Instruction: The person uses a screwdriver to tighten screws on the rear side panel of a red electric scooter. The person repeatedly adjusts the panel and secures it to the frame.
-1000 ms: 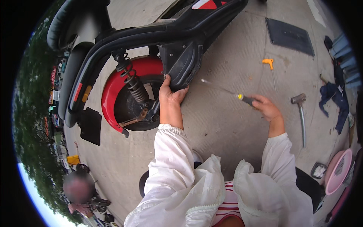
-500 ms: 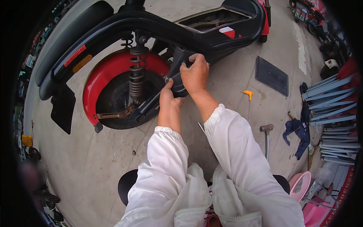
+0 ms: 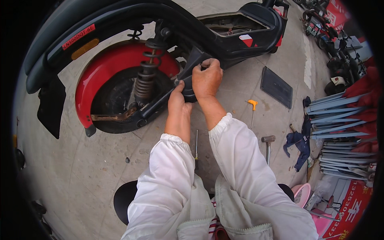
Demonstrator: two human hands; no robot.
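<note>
We have both hands on a black plastic side panel point(image 3: 191, 74) of the electric scooter point(image 3: 224, 28), which lies tipped on the concrete ground point(image 3: 80, 172); the panel sits just right of the coil spring shock point(image 3: 145, 78) and below the open seat compartment of the scooter. Our left hand point(image 3: 179, 99) grips the lower part of the panel, its fingers curled around the edge and pressed together against the plastic. Our right hand point(image 3: 207, 78) closes over the upper part of the same panel, fingers point(image 3: 208, 64) wrapped over the top rim and thumb tucked underneath, so both hands are touching each other at the panel. Left of the shock, the red rear fender point(image 3: 102, 74) arcs over the black tyre point(image 3: 114, 98), and a black mudflap point(image 3: 52, 106) hangs farther left of it. Below the panel, between our white sleeves point(image 3: 240, 160), a long screwdriver point(image 3: 196, 146) lies on the ground. Right of the panel, well apart from it, we see a flat dark cover plate point(image 3: 277, 87), a yellow-handled T-wrench point(image 3: 252, 109), a hammer point(image 3: 268, 145) and a crumpled blue cloth point(image 3: 299, 144). Near the lower edge, below the screwdriver, a low black stool point(image 3: 126, 198) shows beside our left sleeve.
</note>
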